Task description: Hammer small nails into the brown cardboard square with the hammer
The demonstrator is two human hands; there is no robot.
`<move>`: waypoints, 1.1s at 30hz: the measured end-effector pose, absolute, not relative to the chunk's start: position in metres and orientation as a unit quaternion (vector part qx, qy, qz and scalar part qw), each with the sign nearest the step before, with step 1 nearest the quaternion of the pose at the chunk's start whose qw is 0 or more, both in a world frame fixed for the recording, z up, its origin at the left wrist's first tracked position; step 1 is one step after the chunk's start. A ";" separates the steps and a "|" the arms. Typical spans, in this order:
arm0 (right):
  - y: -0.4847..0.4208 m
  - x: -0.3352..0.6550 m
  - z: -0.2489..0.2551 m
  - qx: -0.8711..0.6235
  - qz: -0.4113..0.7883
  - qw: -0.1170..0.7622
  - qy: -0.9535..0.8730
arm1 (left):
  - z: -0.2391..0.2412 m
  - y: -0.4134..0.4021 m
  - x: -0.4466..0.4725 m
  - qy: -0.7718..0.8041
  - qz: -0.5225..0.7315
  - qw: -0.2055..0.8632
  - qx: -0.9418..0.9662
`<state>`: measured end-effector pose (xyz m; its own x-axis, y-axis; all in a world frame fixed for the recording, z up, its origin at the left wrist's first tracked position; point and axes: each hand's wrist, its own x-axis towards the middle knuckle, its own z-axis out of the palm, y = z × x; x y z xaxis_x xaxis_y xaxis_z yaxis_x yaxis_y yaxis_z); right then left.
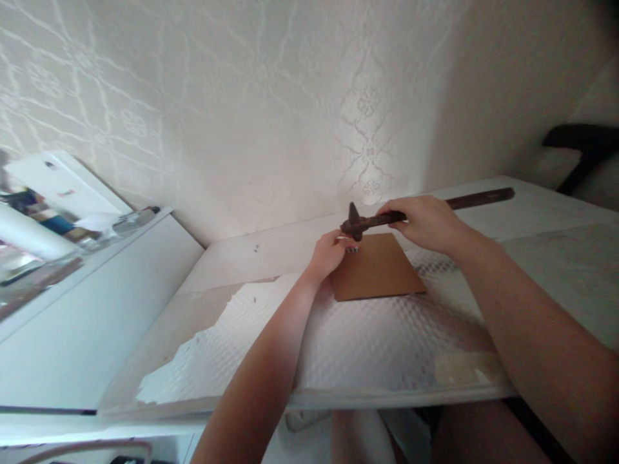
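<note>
Patterned wallpaper [271, 129] is rising beyond both hands, and a textured white sheet [358, 341] is covering part of the table [207, 270] beneath them. The right hand [430, 219] is holding a hammer [389, 219], its fingers wrapping the handle midway. The handle is running roughly crosswise, its end sticking out to the right of those fingers, its head lying to their left, just by the left fingertips; whether they are touching is unclear. The left hand [329, 252] is sitting nearer the head, its fingers bunching narrowly beside metal bits [353, 249] at the far left corner of a brown board [380, 270]; I can't make out whether they are pinching one. Well left of those fingers, a white case [68, 187] is showing a reddish mark, too blurred to read.
</note>
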<state>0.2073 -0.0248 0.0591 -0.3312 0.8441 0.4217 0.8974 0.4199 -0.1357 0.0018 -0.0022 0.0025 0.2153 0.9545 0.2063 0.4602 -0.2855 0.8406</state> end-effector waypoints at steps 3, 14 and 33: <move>-0.025 0.208 0.059 -0.535 -0.062 0.225 -0.812 | 0.002 -0.002 0.002 0.508 0.375 0.324 0.704; -0.026 0.206 0.060 -0.536 -0.044 0.227 -0.812 | 0.002 -0.002 0.002 0.507 0.375 0.307 0.713; -0.026 0.204 0.059 -0.543 -0.040 0.242 -0.803 | 0.004 -0.003 0.002 0.505 0.371 0.316 0.712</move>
